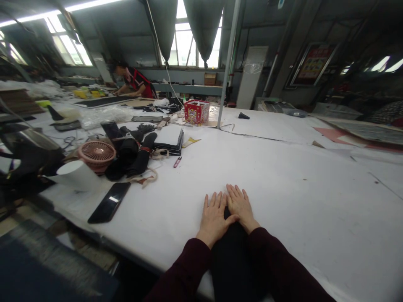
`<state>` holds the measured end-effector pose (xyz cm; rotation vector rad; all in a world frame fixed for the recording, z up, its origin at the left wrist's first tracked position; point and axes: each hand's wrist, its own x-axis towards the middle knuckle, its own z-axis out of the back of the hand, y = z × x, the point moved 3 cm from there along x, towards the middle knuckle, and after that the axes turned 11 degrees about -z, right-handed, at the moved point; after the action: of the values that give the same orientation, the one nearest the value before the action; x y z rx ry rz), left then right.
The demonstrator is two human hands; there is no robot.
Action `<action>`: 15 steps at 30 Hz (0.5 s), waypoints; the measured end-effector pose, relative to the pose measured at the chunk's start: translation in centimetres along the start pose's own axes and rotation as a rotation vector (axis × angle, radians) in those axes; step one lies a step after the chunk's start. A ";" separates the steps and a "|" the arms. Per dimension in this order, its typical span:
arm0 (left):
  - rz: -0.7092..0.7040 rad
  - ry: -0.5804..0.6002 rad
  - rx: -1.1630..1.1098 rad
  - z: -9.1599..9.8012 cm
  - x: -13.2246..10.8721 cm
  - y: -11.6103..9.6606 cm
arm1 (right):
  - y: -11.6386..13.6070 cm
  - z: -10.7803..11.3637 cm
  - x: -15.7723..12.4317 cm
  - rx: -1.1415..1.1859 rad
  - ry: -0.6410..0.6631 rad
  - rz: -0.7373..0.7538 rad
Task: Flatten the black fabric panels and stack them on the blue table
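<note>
My left hand point(215, 217) and my right hand point(239, 205) lie flat side by side, fingers stretched out, on a strip of black fabric point(233, 251). The fabric runs back between my dark red sleeves to the near edge of the white work table point(283, 176). Both hands press on the far end of the fabric, and their thumbs meet over it. Neither hand grips anything.
A black phone point(109, 202) lies near the table's left edge. Beyond it sit a pink fan point(97, 153), a white paper roll point(77, 175), black rolled cloth point(132, 153), small snips point(177, 161) and a red box point(196, 111). A metal pole point(227, 63) stands behind. Another person point(134, 83) works far left.
</note>
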<state>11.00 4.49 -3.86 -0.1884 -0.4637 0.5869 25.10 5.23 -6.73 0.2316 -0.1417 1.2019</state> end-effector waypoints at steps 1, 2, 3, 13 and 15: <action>-0.005 -0.003 0.015 0.2 -0.4 0.3 | 0.1 0.1 0.0 0.001 -0.005 0.000; -0.007 -0.005 0.029 0.3 -0.9 0.6 | 0.2 0.2 -0.1 0.004 -0.011 0.002; -0.006 -0.004 0.043 0.4 -1.4 1.0 | 0.2 0.3 -0.2 0.009 -0.018 0.002; 0.026 0.043 0.199 3.6 -7.4 5.4 | 0.4 1.0 -0.5 0.026 -0.037 0.000; 0.079 -0.055 0.227 6.0 -6.6 5.3 | 0.4 1.0 -0.5 0.020 -0.038 0.002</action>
<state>0.77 5.26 -2.62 0.0260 -0.4406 0.7179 24.59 4.61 -5.85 0.2720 -0.1627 1.2017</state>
